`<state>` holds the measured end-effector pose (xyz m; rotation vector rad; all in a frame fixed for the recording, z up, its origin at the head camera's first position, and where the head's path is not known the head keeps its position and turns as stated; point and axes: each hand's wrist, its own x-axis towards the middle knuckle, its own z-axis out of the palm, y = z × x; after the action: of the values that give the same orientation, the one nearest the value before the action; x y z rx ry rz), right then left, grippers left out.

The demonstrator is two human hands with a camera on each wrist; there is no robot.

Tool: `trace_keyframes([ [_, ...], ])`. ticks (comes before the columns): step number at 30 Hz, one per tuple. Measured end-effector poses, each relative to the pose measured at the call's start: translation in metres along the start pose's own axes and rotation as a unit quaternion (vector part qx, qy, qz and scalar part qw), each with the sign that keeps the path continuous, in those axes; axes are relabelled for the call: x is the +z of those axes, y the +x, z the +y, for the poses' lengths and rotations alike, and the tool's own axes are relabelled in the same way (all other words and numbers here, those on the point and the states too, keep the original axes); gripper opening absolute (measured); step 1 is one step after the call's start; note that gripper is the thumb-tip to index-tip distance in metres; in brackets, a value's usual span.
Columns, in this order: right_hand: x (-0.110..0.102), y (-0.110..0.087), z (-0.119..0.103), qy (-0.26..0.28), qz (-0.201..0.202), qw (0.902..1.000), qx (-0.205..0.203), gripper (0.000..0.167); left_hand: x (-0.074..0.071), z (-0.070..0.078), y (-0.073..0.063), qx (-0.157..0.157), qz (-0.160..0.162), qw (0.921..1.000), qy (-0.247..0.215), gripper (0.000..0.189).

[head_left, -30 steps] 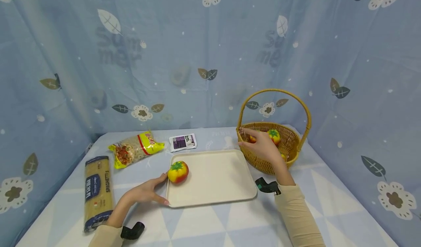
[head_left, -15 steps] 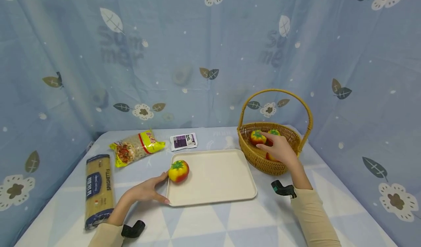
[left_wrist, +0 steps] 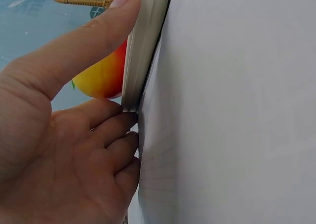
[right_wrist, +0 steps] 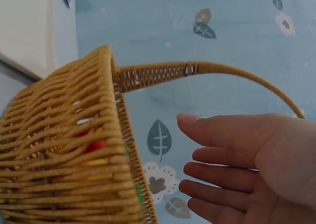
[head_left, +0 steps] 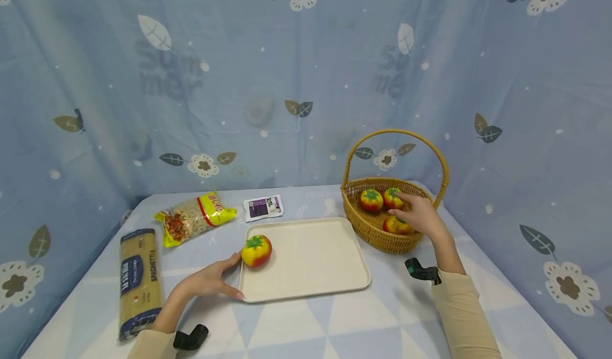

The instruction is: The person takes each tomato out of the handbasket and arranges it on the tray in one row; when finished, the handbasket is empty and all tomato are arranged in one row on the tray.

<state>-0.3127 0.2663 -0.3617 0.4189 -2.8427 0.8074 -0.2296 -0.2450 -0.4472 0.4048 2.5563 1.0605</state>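
Observation:
My left hand [head_left: 207, 283] rests at the left edge of a cream rectangular tray [head_left: 315, 258], thumb at its near corner and fingertips by its side. In the left wrist view its fingers [left_wrist: 121, 147] touch the tray's rim [left_wrist: 143, 51]. A red-and-yellow fruit [head_left: 256, 251] with a green leafy top sits on the tray near those fingertips. My right hand [head_left: 421, 215] hovers over the right part of a wicker basket [head_left: 377, 238], thumb and fingers apart, holding nothing. Inside the basket lie similar fruits [head_left: 371, 201], one partly hidden behind the hand.
A spaghetti pack [head_left: 139, 284] lies at the left, beyond the left forearm. Behind the tray are a yellow-ended clear food bag [head_left: 195, 218] and a small white-and-purple packet [head_left: 263, 208]. The basket's tall handle [head_left: 397, 131] arches over it. A patterned curtain [head_left: 239, 83] hangs behind the table.
My right hand has moved rightward over the basket, exposing more of the fruits inside. My left hand and the fruit on the tray have stayed in place.

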Motion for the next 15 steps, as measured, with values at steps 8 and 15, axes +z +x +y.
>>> trace_keyframes([
  [8,-0.002,0.0,0.022,0.006,-0.024,0.9997,0.004,0.062,0.0,0.002,0.0,-0.006,0.002,0.9999,-0.008,0.113],
  [15,-0.002,0.009,0.034,-0.008,-0.062,0.998,-0.012,0.056,0.0,0.002,-0.002,0.002,-0.006,1.0,-0.008,0.111],
])
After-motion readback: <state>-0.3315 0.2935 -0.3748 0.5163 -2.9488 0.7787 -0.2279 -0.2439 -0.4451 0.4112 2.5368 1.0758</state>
